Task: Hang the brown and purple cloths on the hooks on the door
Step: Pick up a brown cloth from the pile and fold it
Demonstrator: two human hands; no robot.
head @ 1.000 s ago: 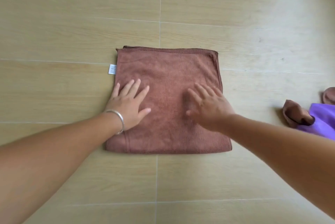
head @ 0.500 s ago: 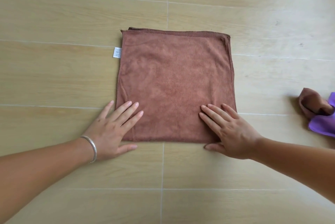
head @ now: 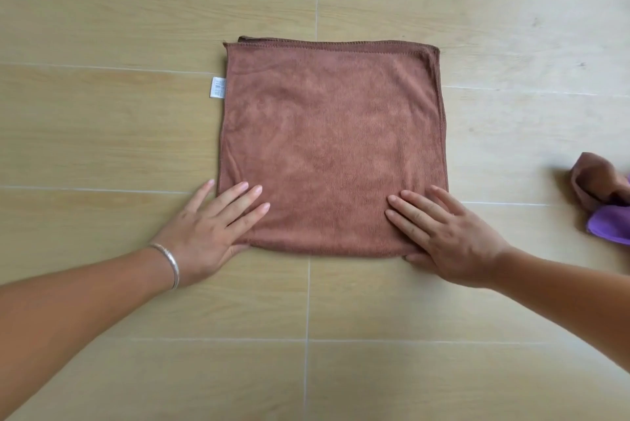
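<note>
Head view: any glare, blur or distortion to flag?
Head view: soft, even light; washed-out patch on the floor at upper right; only faint shadows under the hands, left hand and right hand. Brown cloth sharp, stitching readable. Wide-angle bends the grout lines. Purple cloth cut by the right edge.

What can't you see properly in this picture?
Head view, the only one:
- Door and hooks: not in view.
- Purple cloth: cut off by the right edge.
- Second brown cloth: bunched up, partly cut off there.
- White tag on the flat brown cloth: print too small.
- Its near corners: under the left hand and right hand.
</note>
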